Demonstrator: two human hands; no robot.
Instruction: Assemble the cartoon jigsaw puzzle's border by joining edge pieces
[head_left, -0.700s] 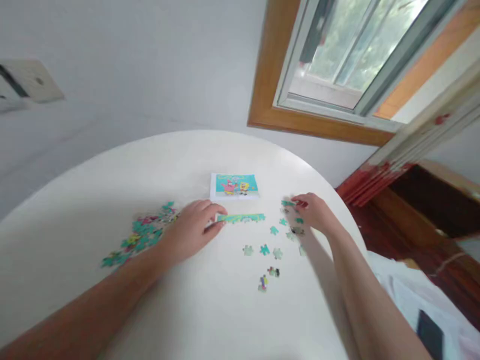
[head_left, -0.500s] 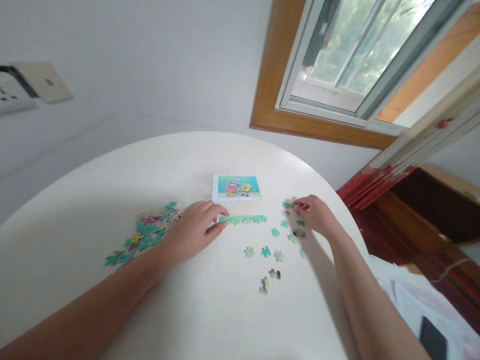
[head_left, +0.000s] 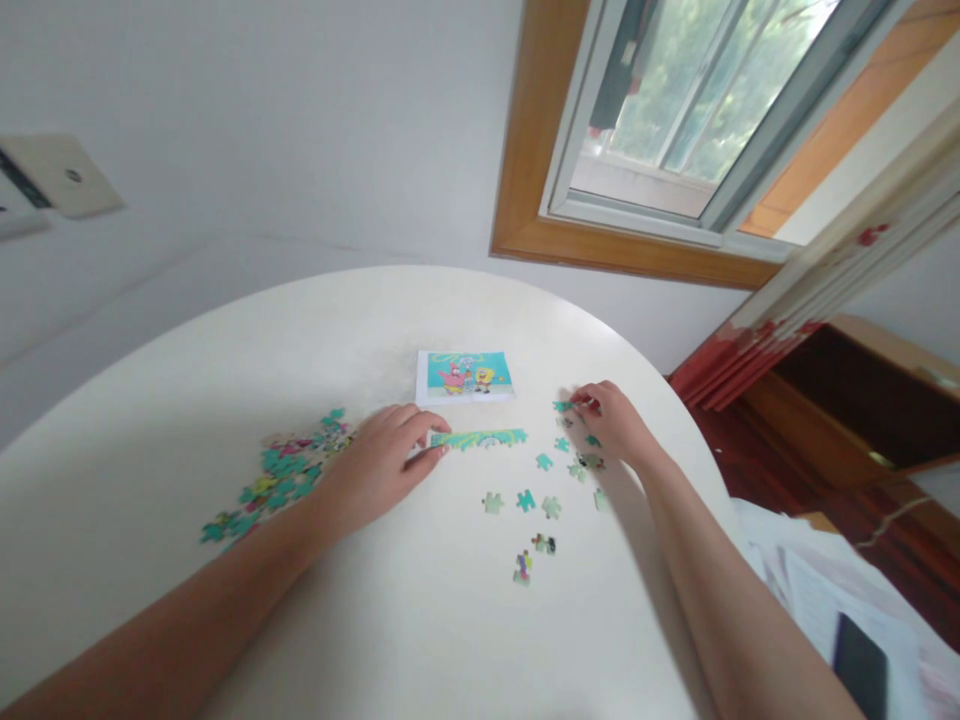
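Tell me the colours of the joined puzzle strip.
The puzzle strip is turquoise with yellow-green markings, best seen in the head view.

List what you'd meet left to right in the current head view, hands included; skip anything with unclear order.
Cream wall plate → pile of puzzle pieces → left hand → joined puzzle strip → right hand → dark flat rectangular object.
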